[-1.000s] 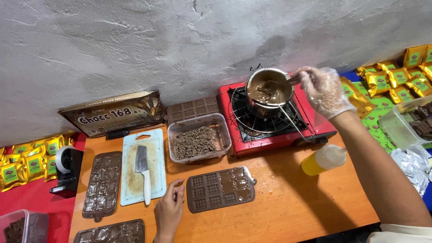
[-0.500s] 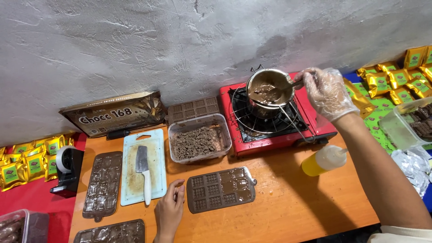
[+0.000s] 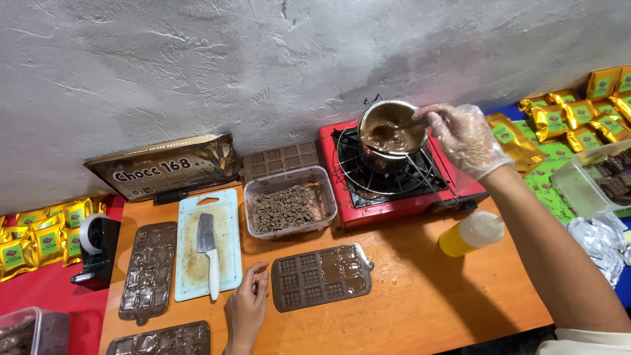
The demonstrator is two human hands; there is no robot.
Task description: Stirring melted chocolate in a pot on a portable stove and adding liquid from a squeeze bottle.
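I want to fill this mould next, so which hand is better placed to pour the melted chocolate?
Probably the right hand: it holds the small pot over the stove. The left hand rests beside the mould.

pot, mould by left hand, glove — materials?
Pot: looks like bare metal, shiny grey rim and reflections.
Mould: probably thin rigid plastic, glossy and chocolate-smeared; cannot tell its own colour.
Glove on right hand: thin clear plastic film, wrinkled, skin showing through.
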